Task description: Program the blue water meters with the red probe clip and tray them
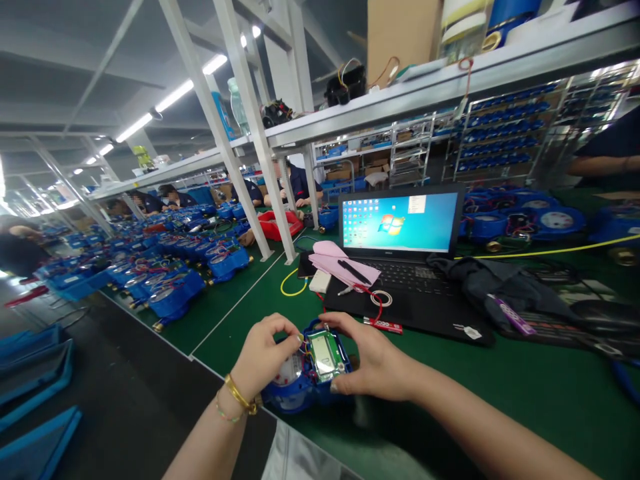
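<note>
A blue meter (pixel 290 400) with a round dial sits at the green table's near edge in front of me. In its square housing is a green circuit board (pixel 324 353) with a pale display. My left hand (pixel 267 353), wearing a gold bracelet, is closed, thumb and forefinger pinching thin wires (pixel 305 348) beside the board. From the other side my right hand (pixel 377 360) grips the meter's square housing, fingers at the far edge and thumb at the near edge. The palm hides the housing's right side.
Behind the meter stands an open laptop (pixel 400 223) with pink cloth (pixel 345 263), a pen and cables on it. Dark fabric (pixel 485 283) lies to the right. Many blue meters (pixel 175 293) fill the table at left. A shelf (pixel 350 120) crosses above; co-workers sit beyond.
</note>
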### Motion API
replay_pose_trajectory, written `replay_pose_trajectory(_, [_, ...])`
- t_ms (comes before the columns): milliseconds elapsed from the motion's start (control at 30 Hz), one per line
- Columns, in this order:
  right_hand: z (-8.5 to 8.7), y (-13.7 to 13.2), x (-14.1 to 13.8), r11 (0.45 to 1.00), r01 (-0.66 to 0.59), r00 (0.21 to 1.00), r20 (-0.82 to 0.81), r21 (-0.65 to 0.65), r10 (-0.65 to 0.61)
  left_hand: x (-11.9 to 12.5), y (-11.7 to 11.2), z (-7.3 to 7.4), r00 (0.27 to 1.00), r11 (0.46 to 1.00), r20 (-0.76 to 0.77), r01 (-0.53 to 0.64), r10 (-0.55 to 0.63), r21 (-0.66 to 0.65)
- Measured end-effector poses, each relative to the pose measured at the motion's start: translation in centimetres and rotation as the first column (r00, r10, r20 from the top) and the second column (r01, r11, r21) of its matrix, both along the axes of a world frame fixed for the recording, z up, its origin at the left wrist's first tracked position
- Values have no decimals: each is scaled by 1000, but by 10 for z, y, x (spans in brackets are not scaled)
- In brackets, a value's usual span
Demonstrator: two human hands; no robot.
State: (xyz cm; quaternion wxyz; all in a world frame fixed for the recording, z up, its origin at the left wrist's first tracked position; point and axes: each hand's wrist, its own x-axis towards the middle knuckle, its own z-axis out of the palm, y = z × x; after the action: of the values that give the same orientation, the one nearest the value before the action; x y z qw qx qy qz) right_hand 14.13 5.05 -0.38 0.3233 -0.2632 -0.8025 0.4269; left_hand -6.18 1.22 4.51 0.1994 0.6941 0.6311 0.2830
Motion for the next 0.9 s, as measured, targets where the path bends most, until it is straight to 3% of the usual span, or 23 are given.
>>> replay_pose_trajectory(300, [-4,1,2,1000,-14,1000,14,-17,15,-8,1,-5,999,996,17,53,-52,-66])
replay_pose_trajectory(467, [-4,2,3,1000,-2,1000,27,-8,3,-4,-5,-8,991,994,-127,56,-44,97])
replay_pose_trajectory(633, [-5,1,3,1000,-8,1000,20,19,8,2,-10,-9,953,954,-291,157,-80,254])
replay_pose_trajectory(767, [-4,1,3,1000,-8,1000,22,29,7,1,-10,-7,923,926,-363,243,-128,289])
replay_pose_trajectory(900, [-3,1,2,1000,-11,1000,24,26,11,1,-10,-6,926,927,-350,248,-142,281])
